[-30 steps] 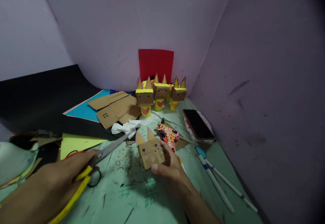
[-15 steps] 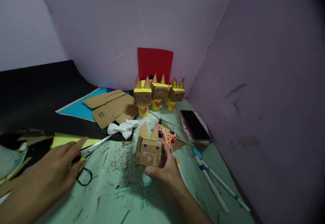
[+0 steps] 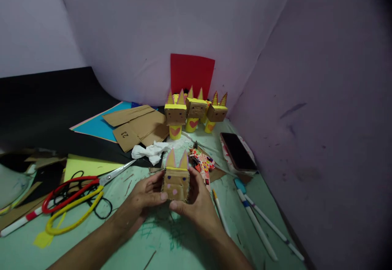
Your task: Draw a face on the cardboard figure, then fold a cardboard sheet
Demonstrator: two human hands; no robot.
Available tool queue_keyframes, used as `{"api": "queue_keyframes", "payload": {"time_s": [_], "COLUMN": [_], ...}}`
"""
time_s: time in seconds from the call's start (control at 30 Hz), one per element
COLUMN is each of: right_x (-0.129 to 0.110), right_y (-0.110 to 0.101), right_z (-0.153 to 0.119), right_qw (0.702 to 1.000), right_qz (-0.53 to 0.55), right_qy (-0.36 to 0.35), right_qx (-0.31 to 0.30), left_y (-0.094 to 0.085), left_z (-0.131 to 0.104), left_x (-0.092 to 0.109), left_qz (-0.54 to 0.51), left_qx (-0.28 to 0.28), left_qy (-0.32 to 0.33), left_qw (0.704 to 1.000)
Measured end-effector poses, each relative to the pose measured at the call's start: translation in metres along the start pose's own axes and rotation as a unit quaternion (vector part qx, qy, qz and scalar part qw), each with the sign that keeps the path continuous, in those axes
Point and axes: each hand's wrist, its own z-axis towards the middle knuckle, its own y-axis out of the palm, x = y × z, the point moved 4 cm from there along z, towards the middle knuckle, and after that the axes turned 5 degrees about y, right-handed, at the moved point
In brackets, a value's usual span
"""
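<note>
The single view is worn on the person's head, looking forward and down across the table (image 3: 171, 257) toward the back wall (image 3: 122, 37) at twelve o'clock. It sits within arm's length of the left hand (image 3: 142, 198) and right hand (image 3: 199, 206), whose forearms enter at seven and five. The side wall (image 3: 330, 98) fills three o'clock; the red card (image 3: 192, 72) stands farther off.
</note>
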Motion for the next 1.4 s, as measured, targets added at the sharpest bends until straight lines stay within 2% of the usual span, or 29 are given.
{"api": "queue_keyframes", "payload": {"time_s": [0.07,0.17,0.27,0.37,0.5,0.7,1.03,1.17,1.23,1.3,1.4], "right_x": [-0.001,-0.005,-0.01,-0.011,-0.011,-0.011,-0.009,-0.009,-0.012,-0.015,-0.015], "right_y": [-0.003,-0.016,-0.027,-0.03,-0.026,-0.023,-0.019,-0.017,-0.016,-0.012,-0.003], "right_z": [-0.001,-0.002,-0.001,-0.001,-0.002,-0.004,-0.006,-0.009,-0.011,-0.013,-0.016], "right_qw": [1.0,0.998,0.997,0.989,0.98,0.977,0.99,0.991,0.983,0.974,0.965], "right_qz": [-0.022,-0.041,0.029,0.113,0.164,0.176,0.091,-0.046,-0.137,-0.206,-0.261], "right_qy": [0.013,0.003,-0.012,0.017,0.05,0.05,0.018,0.051,0.038,0.013,-0.01], "right_qx": [-0.001,0.048,0.077,0.088,0.104,0.11,0.108,0.112,0.116,0.09,-0.017], "left_y": [-0.003,-0.011,-0.022,-0.03,-0.034,-0.031,-0.029,-0.03,-0.031,-0.033,-0.036], "left_z": [0.0,0.0,0.001,0.002,0.004,0.001,0.002,0.002,0.002,0.002,0.002], "left_x": [-0.002,-0.002,0.003,0.007,0.008,0.006,0.006,0.007,0.01,0.014,0.021], "left_qz": [-0.008,-0.016,-0.038,-0.04,-0.021,-0.013,0.0,0.013,0.016,0.014,0.004], "left_qx": [0.011,0.072,0.147,0.192,0.2,0.174,0.161,0.167,0.172,0.179,0.193], "left_qy": [-0.008,0.003,0.039,0.055,0.056,0.062,0.066,0.076,0.088,0.107,0.137], "left_qw": [1.0,0.997,0.988,0.979,0.978,0.983,0.985,0.983,0.981,0.978,0.972]}}
